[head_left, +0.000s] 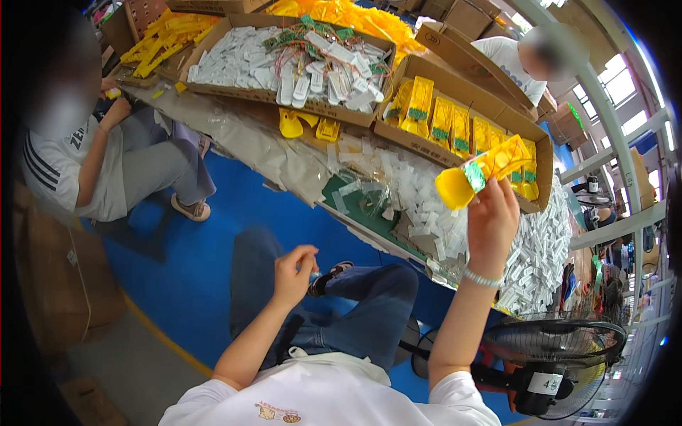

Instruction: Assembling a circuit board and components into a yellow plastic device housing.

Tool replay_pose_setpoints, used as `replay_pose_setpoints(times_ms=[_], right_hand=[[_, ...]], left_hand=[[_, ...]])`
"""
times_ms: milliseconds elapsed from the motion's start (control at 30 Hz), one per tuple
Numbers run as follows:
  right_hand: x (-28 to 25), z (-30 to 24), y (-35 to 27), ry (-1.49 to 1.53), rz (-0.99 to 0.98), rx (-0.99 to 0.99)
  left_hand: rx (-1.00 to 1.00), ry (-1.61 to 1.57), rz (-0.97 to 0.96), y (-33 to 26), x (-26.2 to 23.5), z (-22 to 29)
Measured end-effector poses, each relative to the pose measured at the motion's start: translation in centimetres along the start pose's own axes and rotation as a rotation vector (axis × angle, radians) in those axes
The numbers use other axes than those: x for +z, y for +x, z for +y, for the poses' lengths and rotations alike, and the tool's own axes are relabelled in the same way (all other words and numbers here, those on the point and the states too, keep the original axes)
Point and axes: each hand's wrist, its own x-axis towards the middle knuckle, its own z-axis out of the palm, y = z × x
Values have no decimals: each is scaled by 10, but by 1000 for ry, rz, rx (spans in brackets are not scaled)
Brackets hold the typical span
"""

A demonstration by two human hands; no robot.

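My right hand is raised at the right and grips a yellow plastic housing with a small green circuit board in it. That housing is above the near rim of a cardboard box, where several similar yellow housings with green boards stand in a row. Over my lap, apart from the table, is my left hand with its fingers curled and thumb pressed in. Whether anything small is pinched there I cannot make out.
A carton of white plastic pieces and wired boards stands on the worktable. Loose white pieces heap at the right. A black fan stands near my right elbow. One person sits at the left; another is across the table.
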Motion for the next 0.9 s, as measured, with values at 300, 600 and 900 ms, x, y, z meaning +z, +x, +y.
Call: replay_pose_setpoints(times_ms=[300, 600, 900], right_hand=[[-56, 13, 187, -649, -108, 222], [58, 40, 178, -1637, -48, -599], [242, 84, 142, -1392, -581, -734]], left_hand=[[-316, 205, -129, -11, -8, -128], [-477, 214, -198, -9, -19, -136], [-448, 126, -296, -5, -11, -122]])
